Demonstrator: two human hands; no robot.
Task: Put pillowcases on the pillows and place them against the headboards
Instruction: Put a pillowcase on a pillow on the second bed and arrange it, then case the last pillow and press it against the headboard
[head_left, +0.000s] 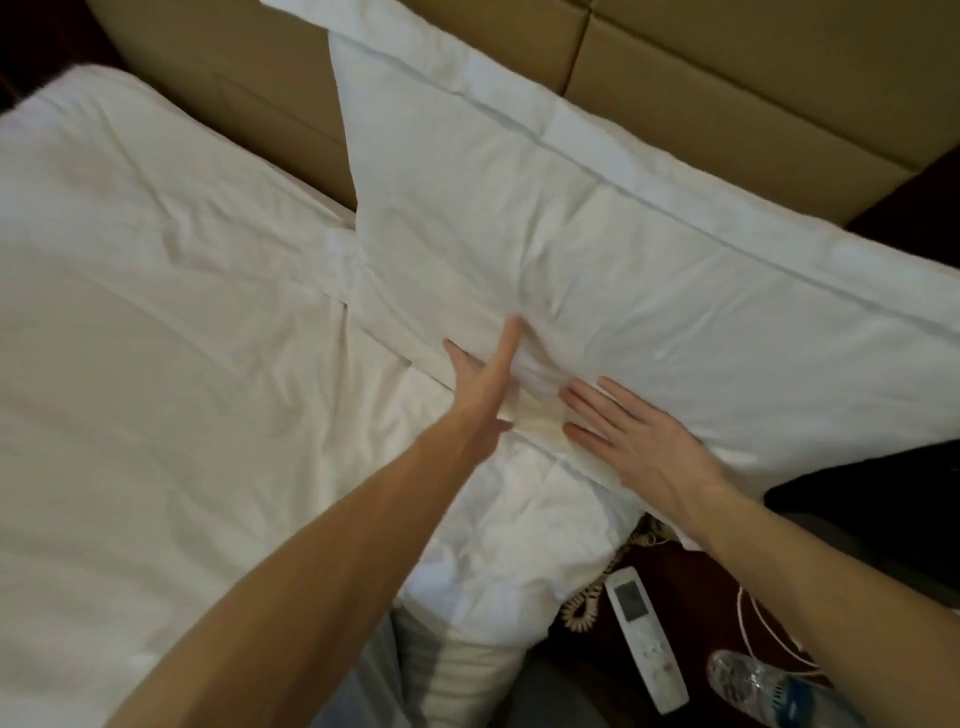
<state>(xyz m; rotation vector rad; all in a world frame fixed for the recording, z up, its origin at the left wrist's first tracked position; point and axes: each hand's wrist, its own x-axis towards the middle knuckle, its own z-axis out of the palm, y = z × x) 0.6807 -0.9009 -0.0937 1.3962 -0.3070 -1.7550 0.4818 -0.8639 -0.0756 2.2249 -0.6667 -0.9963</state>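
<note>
- The cased pillow (623, 234) lies at the head of the bed, its far flanged border up against the tan padded headboard (727, 78); its long axis runs from upper left to lower right in the view, along the headboard
- The left hand (483, 374) reaches in with fingers straight and close together, thumb spread out to the side, and touches the pillowcase at the pillow's near long edge, roughly at mid-length
- The right hand (639, 441) rests palm down just beside it, fingers straight and slightly fanned, pressing flat on the same near edge; neither hand grips any cloth
- The bulk of the pillow sits ahead of both sets of fingertips, toward the headboard, so a push or smoothing stroke away from the body would seat it; the left hand is deeper in, the right nearer the pillow's right end
- The step looks like final patting into place, with the case already on
- A wrinkled white sheet (156, 312) covers the mattress to the left; a white remote control (644, 644) and a plastic water bottle (763, 686) lie beside the bed at lower right
</note>
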